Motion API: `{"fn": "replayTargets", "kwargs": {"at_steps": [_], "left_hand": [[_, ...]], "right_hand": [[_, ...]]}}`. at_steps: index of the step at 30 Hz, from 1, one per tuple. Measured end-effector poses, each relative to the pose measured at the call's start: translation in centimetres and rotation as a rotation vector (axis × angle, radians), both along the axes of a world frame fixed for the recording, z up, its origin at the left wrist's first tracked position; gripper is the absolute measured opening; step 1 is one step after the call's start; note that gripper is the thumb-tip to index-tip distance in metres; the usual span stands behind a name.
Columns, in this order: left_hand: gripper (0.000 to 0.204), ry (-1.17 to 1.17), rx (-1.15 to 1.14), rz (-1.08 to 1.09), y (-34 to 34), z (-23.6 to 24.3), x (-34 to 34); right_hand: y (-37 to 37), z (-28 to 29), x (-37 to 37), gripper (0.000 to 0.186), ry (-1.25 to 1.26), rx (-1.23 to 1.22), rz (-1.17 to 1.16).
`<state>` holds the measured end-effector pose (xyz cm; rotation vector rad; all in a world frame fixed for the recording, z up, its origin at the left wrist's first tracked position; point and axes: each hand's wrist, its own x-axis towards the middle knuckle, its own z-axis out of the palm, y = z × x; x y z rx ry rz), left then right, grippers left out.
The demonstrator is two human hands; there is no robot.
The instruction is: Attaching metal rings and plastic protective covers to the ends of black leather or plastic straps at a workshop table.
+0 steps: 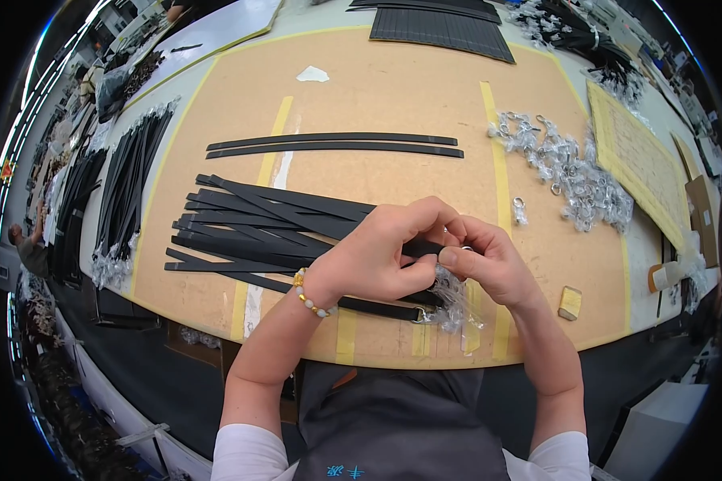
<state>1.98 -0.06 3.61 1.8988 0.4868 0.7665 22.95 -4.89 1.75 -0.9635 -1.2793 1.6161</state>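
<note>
In front of me, my left hand is closed round the end of a black strap. My right hand meets it there, thumb and fingers pinched on a small metal fitting that they mostly cover. Under both hands lies crumpled clear plastic wrap. A finished-looking strap ends in a metal ring beside that plastic. To the left of my hands, a loose heap of black straps fans out, its right ends partly hidden by my left hand and wrist.
Two separate straps lie beyond the heap. Plastic-wrapped metal hooks are piled on the right, with a single wrapped hook nearer. A small yellow block sits near the front edge. Bundled straps hang along the left side.
</note>
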Motion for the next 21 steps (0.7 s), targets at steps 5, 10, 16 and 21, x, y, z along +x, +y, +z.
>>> {"fn": "replayTargets", "kwargs": {"at_steps": [5,10,16,21], "left_hand": [[0.035,-0.085,-0.053,0.03,-0.4,0.9,-0.4],[0.036,-0.013,-0.059,0.005,-0.1,1.2,-0.5],[0.036,0.018,0.005,-0.015,0.3,0.5,-0.6],[0.034,-0.014,-0.069,-0.042,0.5,-0.2,-0.2]], "right_hand": [[0.7,-0.2,1.6,0.018,0.12,-0.108,0.242],[0.2,-0.1,0.7,0.02,0.055,-0.062,0.184],[-0.1,-1.0,-0.4,0.019,0.013,0.134,0.076],[-0.3,-1.3,-0.4,0.018,-0.033,0.142,-0.012]]}}
